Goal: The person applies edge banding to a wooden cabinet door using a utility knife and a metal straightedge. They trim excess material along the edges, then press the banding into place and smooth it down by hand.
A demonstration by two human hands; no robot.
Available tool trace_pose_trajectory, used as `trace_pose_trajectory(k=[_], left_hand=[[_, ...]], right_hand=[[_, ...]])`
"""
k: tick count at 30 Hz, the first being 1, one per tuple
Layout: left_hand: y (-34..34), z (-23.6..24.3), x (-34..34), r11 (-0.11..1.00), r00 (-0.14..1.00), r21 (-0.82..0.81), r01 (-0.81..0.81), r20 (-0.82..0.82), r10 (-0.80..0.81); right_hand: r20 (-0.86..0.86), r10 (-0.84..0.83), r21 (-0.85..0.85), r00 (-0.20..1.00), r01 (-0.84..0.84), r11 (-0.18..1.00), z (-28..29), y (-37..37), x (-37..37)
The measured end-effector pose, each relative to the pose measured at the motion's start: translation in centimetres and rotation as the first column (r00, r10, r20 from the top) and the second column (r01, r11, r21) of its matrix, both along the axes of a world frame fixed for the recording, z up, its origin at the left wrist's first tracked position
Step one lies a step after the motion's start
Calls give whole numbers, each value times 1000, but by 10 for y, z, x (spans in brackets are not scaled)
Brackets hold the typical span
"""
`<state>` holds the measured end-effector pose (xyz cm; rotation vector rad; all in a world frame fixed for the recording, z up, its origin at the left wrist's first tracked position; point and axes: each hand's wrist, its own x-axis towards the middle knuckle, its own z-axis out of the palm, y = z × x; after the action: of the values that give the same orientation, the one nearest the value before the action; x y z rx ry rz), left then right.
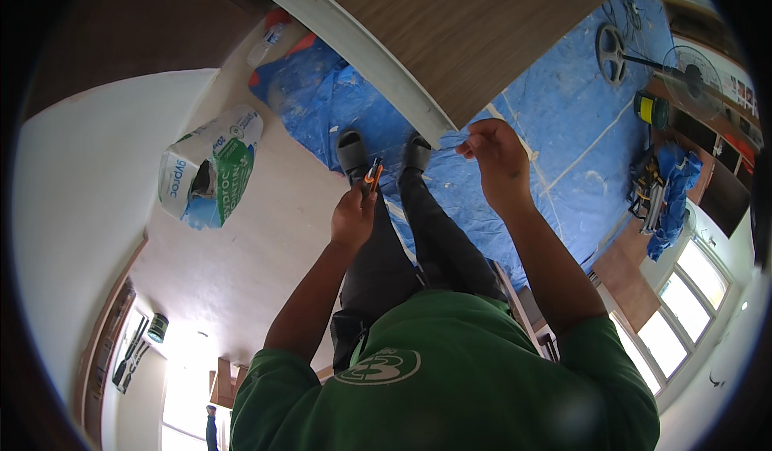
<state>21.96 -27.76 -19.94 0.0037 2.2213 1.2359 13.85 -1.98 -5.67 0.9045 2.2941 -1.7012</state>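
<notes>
In front of my legs, my left hand is closed around a slim orange-and-black hand tool. Its dark tip points away from me; the exact kind is not clear. My right hand is raised, with thumb and fingers pinching a thin piece of blue film. That film lies against the near corner of a large wood-grain panel. A pale edge strip runs along the panel's left side and ends close to the film. The tool is apart from the panel.
Blue sheeting covers much of the floor. A torn white-and-green sack stands at the left by the wall. To the right are a standing fan, a dark green tub and bundled tools. A plastic bottle lies far left.
</notes>
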Motion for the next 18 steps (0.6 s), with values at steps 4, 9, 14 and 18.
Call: trace_pose_trajectory(k=[4, 9, 14, 18], left_hand=[[-9, -10, 3, 1000, 998, 4, -14, -67, 15], [-15, -15, 0, 1000, 999, 3, 5, -32, -5], [-18, -14, -2, 1000, 1000, -1, 2, -3, -2], [-17, -3, -3, 1000, 1000, 11, -3, -2, 3]], right_hand=[[-150, 237, 152, 960, -215, 965, 8, 4, -7], [-30, 179, 83, 983, -177, 981, 9, 7, -12], [139, 50, -290, 989, -7, 957, 18, 9, -27], [276, -21, -390, 961, 132, 911, 26, 4, -35]])
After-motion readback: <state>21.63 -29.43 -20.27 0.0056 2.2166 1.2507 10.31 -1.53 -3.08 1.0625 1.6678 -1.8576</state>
